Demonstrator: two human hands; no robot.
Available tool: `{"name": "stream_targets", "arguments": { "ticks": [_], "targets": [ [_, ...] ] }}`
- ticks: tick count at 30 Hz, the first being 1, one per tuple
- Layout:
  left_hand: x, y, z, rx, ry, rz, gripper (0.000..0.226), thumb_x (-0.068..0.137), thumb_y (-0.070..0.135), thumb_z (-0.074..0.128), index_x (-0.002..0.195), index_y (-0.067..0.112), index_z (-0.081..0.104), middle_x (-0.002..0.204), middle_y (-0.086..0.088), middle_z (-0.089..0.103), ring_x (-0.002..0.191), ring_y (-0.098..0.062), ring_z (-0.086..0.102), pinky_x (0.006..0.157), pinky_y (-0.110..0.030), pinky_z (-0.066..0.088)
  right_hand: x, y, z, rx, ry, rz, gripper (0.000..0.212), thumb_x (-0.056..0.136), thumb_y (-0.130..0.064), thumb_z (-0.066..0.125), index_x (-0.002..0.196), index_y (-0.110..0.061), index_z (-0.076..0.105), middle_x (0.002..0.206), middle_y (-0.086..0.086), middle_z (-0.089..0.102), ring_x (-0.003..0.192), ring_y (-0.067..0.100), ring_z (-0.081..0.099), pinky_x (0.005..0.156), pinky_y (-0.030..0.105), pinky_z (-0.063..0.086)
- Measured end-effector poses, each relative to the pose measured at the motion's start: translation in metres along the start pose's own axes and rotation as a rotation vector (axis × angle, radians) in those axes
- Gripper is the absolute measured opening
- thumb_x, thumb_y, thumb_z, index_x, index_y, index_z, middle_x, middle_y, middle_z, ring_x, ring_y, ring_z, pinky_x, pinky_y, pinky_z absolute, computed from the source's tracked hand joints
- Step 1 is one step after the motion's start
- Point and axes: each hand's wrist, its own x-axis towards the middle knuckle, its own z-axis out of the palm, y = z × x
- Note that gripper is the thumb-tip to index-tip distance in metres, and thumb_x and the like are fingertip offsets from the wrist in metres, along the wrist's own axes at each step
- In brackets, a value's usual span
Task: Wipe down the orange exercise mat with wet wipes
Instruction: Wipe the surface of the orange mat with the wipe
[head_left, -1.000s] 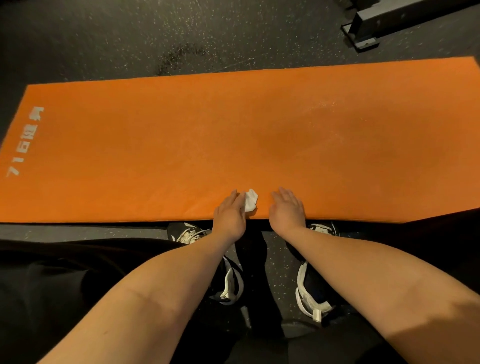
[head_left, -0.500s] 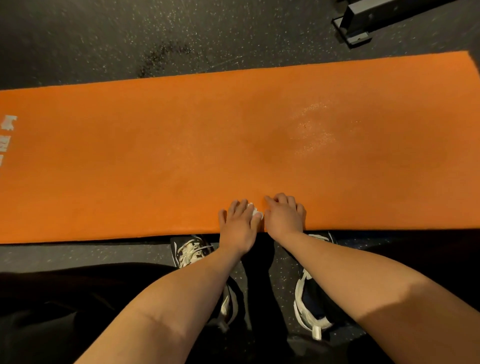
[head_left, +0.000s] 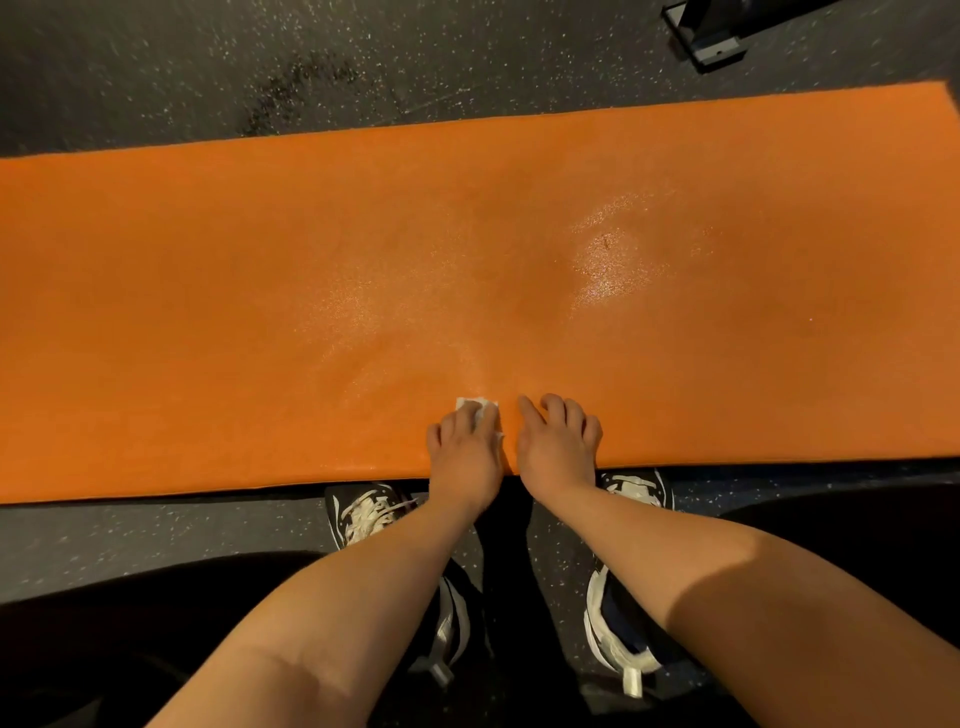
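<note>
Left hand (head_left: 465, 452), fingers flat, presses a white wet wipe (head_left: 477, 408) onto the near edge of the orange exercise mat (head_left: 234, 312), the right hand (head_left: 558, 444) resting empty beside it; even pressure and overlapping strokes should clean best.

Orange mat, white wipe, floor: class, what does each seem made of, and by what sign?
Orange mat: probably foam or rubber, fine pebbled grain, glistening where damp. White wipe: thin paper or nonwoven, creased under the left hand. Floor: likely rubber, dark with light flecks.
</note>
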Motion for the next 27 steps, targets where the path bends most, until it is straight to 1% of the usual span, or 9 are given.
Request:
{"name": "stream_targets", "arguments": {
  "ticks": [5, 9, 12, 15, 18, 20, 22, 24, 27],
  "targets": [
    [-0.012, 0.0, -0.002, 0.027, -0.028, 0.1, 0.047, 0.101, 0.033, 0.037, 0.147, 0.029, 0.044, 0.151, -0.002, 0.04, 0.129, -0.029, 0.039, 0.102, -0.043, 0.022, 0.0, 0.007, 0.002, 0.073, 0.024, 0.003, 0.045, 0.105, -0.032, 0.039, 0.15, -0.034, 0.044, 0.147, 0.0, 0.042, 0.136, 0.024, 0.031, 0.108, 0.041, 0.019],
    [-0.004, -0.02, -0.009, 0.04, 0.012, -0.144, 0.045, 0.102, 0.036, 0.041, 0.147, 0.033, 0.038, 0.158, -0.003, 0.029, 0.133, -0.03, 0.032, 0.106, -0.045, 0.021, -0.004, 0.009, 0.001, 0.086, 0.021, -0.009, 0.045, 0.106, -0.031, 0.038, 0.151, -0.033, 0.043, 0.151, -0.002, 0.039, 0.139, 0.023, 0.028, 0.111, 0.041, 0.018],
    [-0.005, -0.008, -0.007, 0.018, 0.047, -0.217, 0.041, 0.102, 0.033, 0.042, 0.143, 0.031, 0.041, 0.151, -0.004, 0.036, 0.125, -0.032, 0.037, 0.1, -0.047, 0.025, -0.005, 0.009, 0.0, 0.1, 0.025, -0.016, 0.045, 0.105, -0.031, 0.039, 0.15, -0.033, 0.044, 0.151, -0.003, 0.039, 0.14, 0.022, 0.027, 0.112, 0.04, 0.018],
    [-0.014, 0.022, 0.002, -0.04, 0.003, -0.126, 0.039, 0.104, 0.031, 0.037, 0.144, 0.032, 0.039, 0.148, 0.0, 0.038, 0.121, -0.029, 0.037, 0.097, -0.045, 0.025, -0.006, 0.013, -0.003, 0.173, 0.046, -0.011, 0.042, 0.104, -0.028, 0.042, 0.146, -0.029, 0.05, 0.149, -0.004, 0.043, 0.139, 0.02, 0.031, 0.111, 0.036, 0.019],
    [-0.014, 0.032, 0.002, -0.066, -0.06, -0.038, 0.045, 0.105, 0.031, 0.037, 0.15, 0.034, 0.038, 0.154, 0.006, 0.037, 0.132, -0.025, 0.035, 0.104, -0.042, 0.025, -0.006, 0.018, -0.006, 0.266, 0.062, 0.03, 0.042, 0.104, -0.029, 0.042, 0.146, -0.026, 0.05, 0.154, -0.002, 0.04, 0.142, 0.02, 0.03, 0.115, 0.037, 0.021],
    [-0.004, 0.025, -0.007, -0.214, -0.113, -0.071, 0.049, 0.102, 0.03, 0.047, 0.151, 0.033, 0.043, 0.154, 0.008, 0.043, 0.137, -0.023, 0.037, 0.109, -0.039, 0.027, -0.007, 0.018, -0.007, 0.278, 0.083, 0.023, 0.044, 0.104, -0.028, 0.044, 0.148, -0.026, 0.048, 0.16, -0.002, 0.03, 0.145, 0.022, 0.024, 0.118, 0.041, 0.022],
    [0.0, 0.018, -0.023, -0.547, -0.148, -0.183, 0.048, 0.1, 0.027, 0.054, 0.147, 0.027, 0.049, 0.149, 0.006, 0.051, 0.138, -0.022, 0.044, 0.112, -0.036, 0.034, -0.009, 0.012, -0.008, 0.273, 0.088, -0.008, 0.045, 0.105, -0.028, 0.042, 0.149, -0.027, 0.044, 0.163, -0.004, 0.025, 0.146, 0.022, 0.021, 0.119, 0.043, 0.022],
    [0.0, 0.014, -0.036, -0.816, -0.098, -0.306, 0.042, 0.1, 0.019, 0.053, 0.142, 0.022, 0.056, 0.146, 0.002, 0.055, 0.132, -0.02, 0.052, 0.107, -0.033, 0.043, -0.009, -0.001, -0.012, 0.286, 0.079, -0.056, 0.044, 0.105, -0.028, 0.041, 0.148, -0.028, 0.044, 0.162, -0.005, 0.027, 0.147, 0.02, 0.021, 0.119, 0.041, 0.02],
    [-0.005, 0.008, -0.045, -0.765, 0.026, -0.321, 0.041, 0.098, 0.007, 0.048, 0.137, 0.015, 0.06, 0.139, -0.002, 0.06, 0.125, -0.014, 0.055, 0.098, -0.023, 0.041, -0.011, -0.022, -0.012, 0.315, 0.022, -0.185, 0.046, 0.104, -0.023, 0.04, 0.15, -0.027, 0.043, 0.159, -0.006, 0.035, 0.146, 0.016, 0.026, 0.119, 0.036, 0.019]
  ]
}}
